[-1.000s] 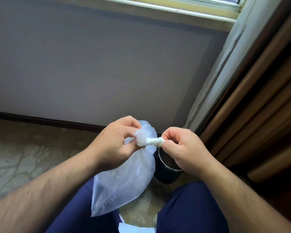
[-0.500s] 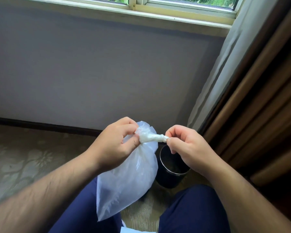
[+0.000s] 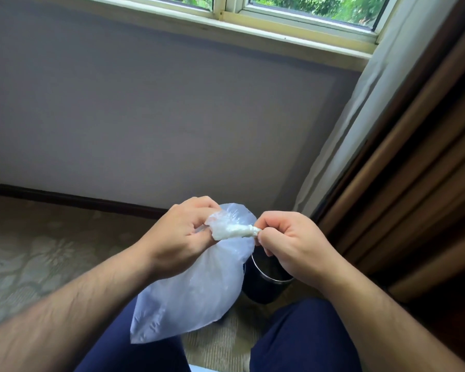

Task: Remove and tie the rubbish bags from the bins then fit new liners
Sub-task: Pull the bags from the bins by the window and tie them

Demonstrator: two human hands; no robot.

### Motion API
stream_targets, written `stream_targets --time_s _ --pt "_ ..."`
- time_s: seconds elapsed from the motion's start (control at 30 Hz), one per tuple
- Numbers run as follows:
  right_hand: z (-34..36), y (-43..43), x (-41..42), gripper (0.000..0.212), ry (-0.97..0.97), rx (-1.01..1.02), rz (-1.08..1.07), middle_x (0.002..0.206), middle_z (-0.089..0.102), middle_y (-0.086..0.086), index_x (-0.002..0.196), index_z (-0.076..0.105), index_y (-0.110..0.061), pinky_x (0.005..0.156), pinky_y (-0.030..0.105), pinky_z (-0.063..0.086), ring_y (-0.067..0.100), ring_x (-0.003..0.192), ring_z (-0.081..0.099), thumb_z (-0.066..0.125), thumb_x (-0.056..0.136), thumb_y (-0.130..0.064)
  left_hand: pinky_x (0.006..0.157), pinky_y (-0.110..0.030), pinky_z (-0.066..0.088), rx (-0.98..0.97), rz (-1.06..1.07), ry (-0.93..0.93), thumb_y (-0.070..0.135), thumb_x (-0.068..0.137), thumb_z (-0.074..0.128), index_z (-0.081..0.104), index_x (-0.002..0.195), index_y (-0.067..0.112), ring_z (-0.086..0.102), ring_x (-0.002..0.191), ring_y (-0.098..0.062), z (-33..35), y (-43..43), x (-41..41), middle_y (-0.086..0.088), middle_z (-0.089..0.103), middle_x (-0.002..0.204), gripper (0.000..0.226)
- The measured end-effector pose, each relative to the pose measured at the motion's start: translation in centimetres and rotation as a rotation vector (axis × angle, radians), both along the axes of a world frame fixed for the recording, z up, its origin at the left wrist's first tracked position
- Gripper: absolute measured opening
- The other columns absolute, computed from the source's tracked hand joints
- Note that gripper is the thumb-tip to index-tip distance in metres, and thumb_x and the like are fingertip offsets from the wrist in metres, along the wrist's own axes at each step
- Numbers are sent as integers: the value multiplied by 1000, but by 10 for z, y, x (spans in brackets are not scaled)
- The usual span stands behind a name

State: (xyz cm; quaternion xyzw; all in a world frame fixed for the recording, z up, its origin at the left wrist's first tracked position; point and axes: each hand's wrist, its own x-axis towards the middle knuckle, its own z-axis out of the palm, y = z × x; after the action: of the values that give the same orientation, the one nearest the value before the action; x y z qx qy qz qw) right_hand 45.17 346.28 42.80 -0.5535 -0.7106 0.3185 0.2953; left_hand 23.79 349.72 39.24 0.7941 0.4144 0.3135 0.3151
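A translucent white rubbish bag (image 3: 196, 285) hangs in front of me above my knees. Its neck (image 3: 236, 231) is twisted into a tight white cord running sideways. My left hand (image 3: 180, 234) grips the bag where the twist begins. My right hand (image 3: 285, 242) pinches the free end of the twisted neck. Behind the bag, a small dark round bin (image 3: 266, 280) with a metal rim stands on the carpet, partly hidden by the bag and my right hand. No liner shows in the part of the bin that I can see.
A grey wall (image 3: 159, 116) under a window (image 3: 293, 6) faces me. A pale curtain (image 3: 360, 103) and brown drapes (image 3: 419, 162) hang at the right, close to the bin. Patterned carpet (image 3: 32, 259) covers the floor at the left. My blue-trousered knees (image 3: 301, 334) frame the bottom.
My view has tilted upward, showing more of the window. The twisted neck has grown longer as my right hand pulled slightly to the right. Both hands keep their hold.
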Motion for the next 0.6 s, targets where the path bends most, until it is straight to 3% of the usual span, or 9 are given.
stream_targets --time_s 0.1,0.2,0.3,0.43,0.6 --pt "1 1 -5 23 45 43 -38 49 38 -9 65 56 1 45 15 26 5 47 33 47 69 -20 70 -18 36 -53 -25 -88 29 89 53 67 73 16 55 84 -11 5 -1 -4 7 58 93 25" --pt "2 5 -7 20 137 53 -83 51 41 0 59 57 -4 47 20 28 9 50 34 48 68 -19 70 -14 37 -30 -27 -126 47 90 52 69 78 13 55 82 -11 4 2 -5 7 58 91 40" --pt "-1 10 -6 19 197 35 -83 53 44 4 58 61 -11 49 22 30 12 53 37 48 69 -19 72 -22 40 28 -6 -93 58 91 44 64 79 20 54 84 -14 -3 7 -2 7 54 85 45" --pt "-13 19 0 21 177 -13 -45 52 47 -4 56 63 -21 50 17 31 7 51 39 47 70 -20 65 -33 39 109 -2 -19 58 94 37 49 73 20 46 74 -18 -20 13 6 3 47 76 45" --pt "-38 40 9 22 198 -159 -22 48 47 -11 62 68 -22 47 14 30 3 46 38 49 71 -21 63 -14 41 -38 127 -77 63 82 61 55 84 34 55 74 -5 -50 33 10 20 58 83 30"
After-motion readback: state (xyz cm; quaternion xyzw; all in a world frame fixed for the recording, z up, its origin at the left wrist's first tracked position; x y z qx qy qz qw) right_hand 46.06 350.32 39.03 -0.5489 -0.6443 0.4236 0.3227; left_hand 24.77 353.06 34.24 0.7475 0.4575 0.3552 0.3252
